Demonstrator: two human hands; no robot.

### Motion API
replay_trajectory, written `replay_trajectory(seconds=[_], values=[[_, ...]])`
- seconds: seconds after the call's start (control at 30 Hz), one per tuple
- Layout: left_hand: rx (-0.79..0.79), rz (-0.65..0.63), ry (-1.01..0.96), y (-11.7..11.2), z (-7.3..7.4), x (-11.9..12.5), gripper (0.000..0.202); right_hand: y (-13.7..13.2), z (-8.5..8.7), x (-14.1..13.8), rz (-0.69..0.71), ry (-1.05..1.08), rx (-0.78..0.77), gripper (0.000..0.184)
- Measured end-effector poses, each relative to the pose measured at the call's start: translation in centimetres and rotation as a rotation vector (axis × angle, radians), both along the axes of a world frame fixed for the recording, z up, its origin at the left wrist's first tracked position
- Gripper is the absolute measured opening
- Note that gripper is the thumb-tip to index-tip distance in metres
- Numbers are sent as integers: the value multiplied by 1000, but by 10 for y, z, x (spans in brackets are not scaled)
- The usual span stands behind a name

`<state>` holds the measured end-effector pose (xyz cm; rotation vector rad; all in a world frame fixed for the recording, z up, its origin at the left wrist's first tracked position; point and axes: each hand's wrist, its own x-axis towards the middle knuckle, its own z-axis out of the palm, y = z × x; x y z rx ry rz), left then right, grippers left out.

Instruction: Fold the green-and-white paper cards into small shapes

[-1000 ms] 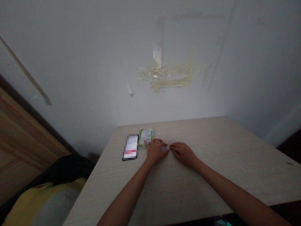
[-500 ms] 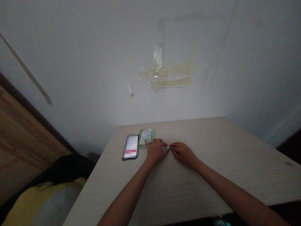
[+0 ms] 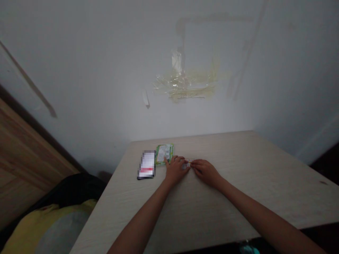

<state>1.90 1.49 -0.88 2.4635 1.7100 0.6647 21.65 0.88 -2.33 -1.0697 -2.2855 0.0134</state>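
The surface [image 3: 238, 197] carries both my hands near its far edge: the left hand [image 3: 174, 169] half open, fingers spread, the right hand [image 3: 206, 172] with fingertips bunched; grip unclear. By the far-left corner lies a green packet [image 3: 164, 154]. Between my fingertips sits a small printed piece [image 3: 189, 161]; uneven pressure could crease it.

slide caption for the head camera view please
Left hand and right hand at a small, partly hidden item on a pale table, near a green-and-white packet and a phone.
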Motion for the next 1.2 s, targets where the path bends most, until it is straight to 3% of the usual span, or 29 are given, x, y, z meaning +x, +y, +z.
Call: replay_trajectory(seconds=[0.9, 1.2], values=[[75, -90, 27, 7, 1, -3, 20, 1, -1, 1, 14, 38, -38, 29], [93, -84, 6, 8, -2, -3, 21, -4, 2, 7, 119, 68, 94, 27]])
